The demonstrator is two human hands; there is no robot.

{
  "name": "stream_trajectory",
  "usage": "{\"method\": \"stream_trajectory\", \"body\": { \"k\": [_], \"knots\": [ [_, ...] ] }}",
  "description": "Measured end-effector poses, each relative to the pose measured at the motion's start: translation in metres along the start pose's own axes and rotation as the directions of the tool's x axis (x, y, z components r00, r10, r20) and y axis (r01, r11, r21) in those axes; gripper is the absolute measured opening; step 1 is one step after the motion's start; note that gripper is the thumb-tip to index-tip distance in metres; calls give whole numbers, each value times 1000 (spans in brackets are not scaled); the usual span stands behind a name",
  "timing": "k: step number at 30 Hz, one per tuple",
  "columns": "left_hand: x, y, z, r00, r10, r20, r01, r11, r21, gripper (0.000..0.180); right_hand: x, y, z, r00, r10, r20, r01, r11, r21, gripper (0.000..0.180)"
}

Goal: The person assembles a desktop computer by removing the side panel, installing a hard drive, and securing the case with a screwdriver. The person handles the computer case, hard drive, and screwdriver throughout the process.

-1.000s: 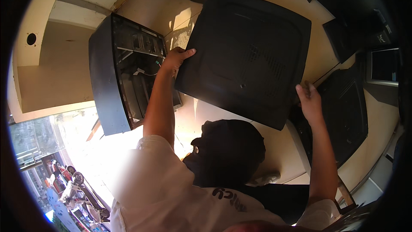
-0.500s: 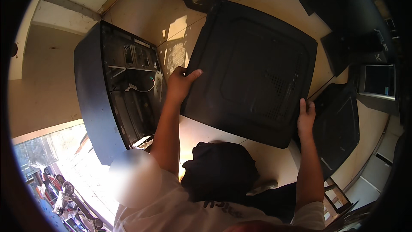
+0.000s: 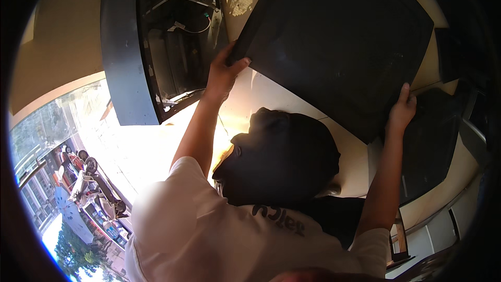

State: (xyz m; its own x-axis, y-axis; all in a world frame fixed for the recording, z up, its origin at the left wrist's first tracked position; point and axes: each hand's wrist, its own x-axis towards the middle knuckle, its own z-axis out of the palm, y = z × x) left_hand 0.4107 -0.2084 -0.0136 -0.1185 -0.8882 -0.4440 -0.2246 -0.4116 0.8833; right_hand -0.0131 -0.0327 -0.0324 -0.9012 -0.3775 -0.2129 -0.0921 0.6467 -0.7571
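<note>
A large black computer case side panel (image 3: pixel 339 42) is held up in front of me, tilted, by its two side edges. My left hand (image 3: pixel 227 70) grips its left edge, thumb over the face and fingers behind. At the lower right edge my right hand (image 3: pixel 402 109) is closed on the same panel, its thumb showing and its other fingers partly hidden. Beside my left hand stands a computer case (image 3: pixel 120 52) with its side off, showing a dark metal inside and a white cable (image 3: pixel 195 30) with a small green plug.
A second black panel (image 3: pixel 430 151) lies right of my right forearm. Dark equipment (image 3: pixel 464 57) stands along the far right. Sunlight falls on the tiled floor (image 3: pixel 245 99) between my arms. At the lower left, parked motorbikes (image 3: pixel 88 177) show outside.
The panel has shifted up and right in view and tilted, its vent holes no longer visible. Both hands keep their hold. The view has moved, so the open case sits higher.
</note>
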Motion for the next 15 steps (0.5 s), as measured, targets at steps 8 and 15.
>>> {"method": "stream_trajectory", "body": {
  "k": [8,15],
  "knots": [
    [-9,2,14,1000,-11,-10,10,993,-117,68,10,19,1,999,-34,-37,33,999,-33,67],
    [-3,-9,19,994,-31,-108,32,999,7,67,7,12,2,990,-126,-57,122,990,-67,59]
  ]
}}
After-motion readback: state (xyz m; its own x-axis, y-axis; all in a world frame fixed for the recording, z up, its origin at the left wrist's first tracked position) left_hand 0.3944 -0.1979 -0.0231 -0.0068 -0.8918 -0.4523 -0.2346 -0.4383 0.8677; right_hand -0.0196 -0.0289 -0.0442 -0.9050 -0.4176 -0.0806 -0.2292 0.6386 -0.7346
